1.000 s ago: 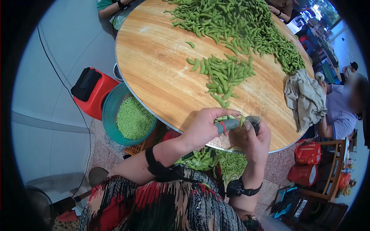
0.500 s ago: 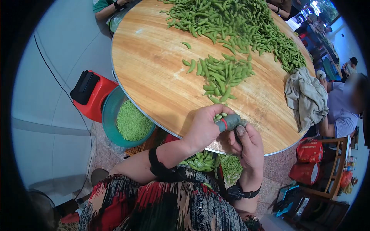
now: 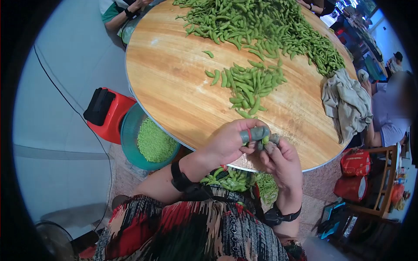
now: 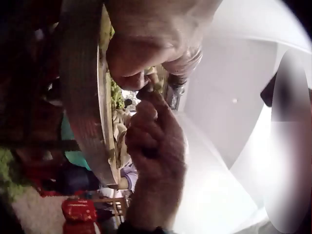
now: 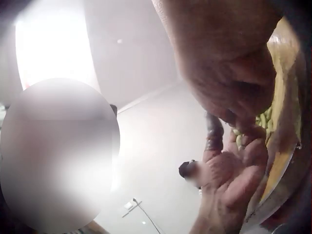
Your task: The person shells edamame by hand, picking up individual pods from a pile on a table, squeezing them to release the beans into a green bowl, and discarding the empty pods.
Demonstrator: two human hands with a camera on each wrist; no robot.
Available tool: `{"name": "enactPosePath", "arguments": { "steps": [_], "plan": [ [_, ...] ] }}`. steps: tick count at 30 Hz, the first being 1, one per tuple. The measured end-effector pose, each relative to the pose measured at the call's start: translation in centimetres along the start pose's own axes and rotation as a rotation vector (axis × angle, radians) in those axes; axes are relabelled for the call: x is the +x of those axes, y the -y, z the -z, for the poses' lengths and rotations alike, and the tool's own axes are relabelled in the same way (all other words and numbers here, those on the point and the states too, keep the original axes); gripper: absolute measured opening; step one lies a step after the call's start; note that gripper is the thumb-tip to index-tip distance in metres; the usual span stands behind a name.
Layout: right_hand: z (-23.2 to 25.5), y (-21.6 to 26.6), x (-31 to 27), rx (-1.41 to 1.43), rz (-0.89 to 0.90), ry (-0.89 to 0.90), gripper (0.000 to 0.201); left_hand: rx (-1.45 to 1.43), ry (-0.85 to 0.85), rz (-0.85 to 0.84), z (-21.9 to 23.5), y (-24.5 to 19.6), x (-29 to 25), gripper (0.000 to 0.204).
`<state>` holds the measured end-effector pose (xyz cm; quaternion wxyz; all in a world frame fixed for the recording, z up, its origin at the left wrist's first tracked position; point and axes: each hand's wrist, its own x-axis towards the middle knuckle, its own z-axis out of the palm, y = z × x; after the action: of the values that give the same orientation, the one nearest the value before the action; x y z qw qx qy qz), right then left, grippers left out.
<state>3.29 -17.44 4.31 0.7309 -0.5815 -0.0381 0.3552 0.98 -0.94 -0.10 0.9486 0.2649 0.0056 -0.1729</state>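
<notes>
Over the near edge of the round wooden table [image 3: 174, 87], my two hands meet. My left hand [image 3: 230, 141], with a grey-green cover and red band on a finger, curls round green pods [image 5: 239, 139], partly hidden by its fingers. My right hand [image 3: 284, 163] pinches one green pod [image 3: 265, 140] between thumb and a covered finger, against the left fingertips. Beyond the hands lies a small group of pods [image 3: 248, 87], and farther back a large heap of pods [image 3: 261, 26].
A teal basin [image 3: 130, 143] of shelled beans [image 3: 154, 141] stands left, beside a red container [image 3: 114, 126]. A crumpled grey cloth [image 3: 346, 102] lies at the table's right. More pods [image 3: 233, 179] are below the near edge. People [image 3: 387, 108] sit around the table.
The left fingers shifted from over the right fingertips, so a green pod shows between the hands. The right hand stays close against the left.
</notes>
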Motion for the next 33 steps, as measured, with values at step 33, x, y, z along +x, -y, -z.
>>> {"name": "enactPosePath", "arguments": {
  "steps": [33],
  "plan": [
    [2.0,2.3,-2.3,-0.959,0.321,0.248,0.009,0.570,-0.535,-0.378,2.1,-5.2,-8.6,0.013]
  ]
}}
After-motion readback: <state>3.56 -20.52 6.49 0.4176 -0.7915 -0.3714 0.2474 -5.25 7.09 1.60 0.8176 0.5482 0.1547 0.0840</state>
